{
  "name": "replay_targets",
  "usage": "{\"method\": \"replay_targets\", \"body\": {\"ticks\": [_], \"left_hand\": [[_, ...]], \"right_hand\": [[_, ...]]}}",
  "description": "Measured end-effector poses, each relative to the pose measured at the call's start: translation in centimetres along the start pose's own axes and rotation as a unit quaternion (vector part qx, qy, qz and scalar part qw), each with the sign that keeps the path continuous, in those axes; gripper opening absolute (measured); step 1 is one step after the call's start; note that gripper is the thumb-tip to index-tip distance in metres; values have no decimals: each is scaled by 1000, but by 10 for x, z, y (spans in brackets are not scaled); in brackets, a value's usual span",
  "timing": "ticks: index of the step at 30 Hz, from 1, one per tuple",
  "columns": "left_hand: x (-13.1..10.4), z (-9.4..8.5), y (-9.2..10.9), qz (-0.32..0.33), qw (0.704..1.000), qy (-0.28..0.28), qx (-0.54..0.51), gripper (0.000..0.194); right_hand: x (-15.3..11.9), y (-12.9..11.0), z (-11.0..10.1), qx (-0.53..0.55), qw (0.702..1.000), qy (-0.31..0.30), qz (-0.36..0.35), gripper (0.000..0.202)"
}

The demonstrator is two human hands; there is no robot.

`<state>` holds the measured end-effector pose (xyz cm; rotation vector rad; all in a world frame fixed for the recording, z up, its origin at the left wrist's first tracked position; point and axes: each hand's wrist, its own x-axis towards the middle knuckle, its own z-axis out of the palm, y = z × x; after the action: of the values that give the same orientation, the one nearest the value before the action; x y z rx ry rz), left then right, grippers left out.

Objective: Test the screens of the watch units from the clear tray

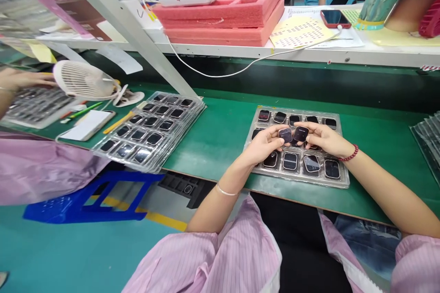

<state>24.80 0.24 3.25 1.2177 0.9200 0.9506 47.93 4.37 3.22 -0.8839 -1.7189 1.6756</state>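
In the head view, I see the person's left hand (266, 144) closed on one dark rounded-square piece (285, 135), which is pinched between the thumb and the fingers. The right hand (325, 139) is likewise closed on a second dark piece (301, 134). The two pieces are held up side by side, very near to each other; whether their edges touch, I cannot tell. Both hands are above a clear plastic tray (298, 176), in whose compartments similar pieces lie in rows. In the front row, one piece (311, 163) sits a little askew. The tray lies on the green table (220, 123).

To the left, well apart from the hands, I see a stack of trays (192, 119) with more such pieces on top, and a yellow tool (118, 122) beside it. Farther left are a white fan (82, 78) and a co-worker's hand (24, 78).
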Motion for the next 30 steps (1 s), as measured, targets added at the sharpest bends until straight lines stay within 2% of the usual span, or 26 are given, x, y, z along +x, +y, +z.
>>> {"method": "replay_targets", "body": {"ticks": [3,6,10,12,15,16,18,20,22,24,26,28,30], "left_hand": [[-1,4,4,-3,1000,15,22,40],[-2,7,5,2,1000,5,31,28],[-2,6,5,8,999,1,49,38],[0,2,6,-1,997,5,71,34],[10,-8,8,20,984,37,175,23],[14,-11,9,40,971,48,232,18],[21,-16,8,78,925,62,367,13],[25,-21,7,87,867,62,486,15],[26,-24,8,77,822,59,561,24],[28,-22,12,84,795,63,597,27],[32,-15,17,118,777,51,616,25],[42,0,21,159,766,-1,623,23],[54,20,21,181,757,-69,624,20]], "right_hand": [[0,-1,1,-12,1000,2,8,47],[-1,-2,1,-29,1000,2,12,42],[-3,-4,0,-35,999,7,5,43],[-1,-6,1,-50,998,29,1,33],[8,-7,7,-143,983,106,-42,19],[11,-6,10,-195,970,132,-67,16],[17,-3,15,-319,927,166,-109,13],[18,0,15,-435,874,175,-129,12],[13,0,7,-513,833,168,-126,16],[1,-5,-10,-556,811,150,-100,16],[-15,-11,-30,-599,788,131,-48,20],[-30,-16,-45,-644,757,113,3,20],[-43,-19,-51,-661,743,98,20,15]]}}
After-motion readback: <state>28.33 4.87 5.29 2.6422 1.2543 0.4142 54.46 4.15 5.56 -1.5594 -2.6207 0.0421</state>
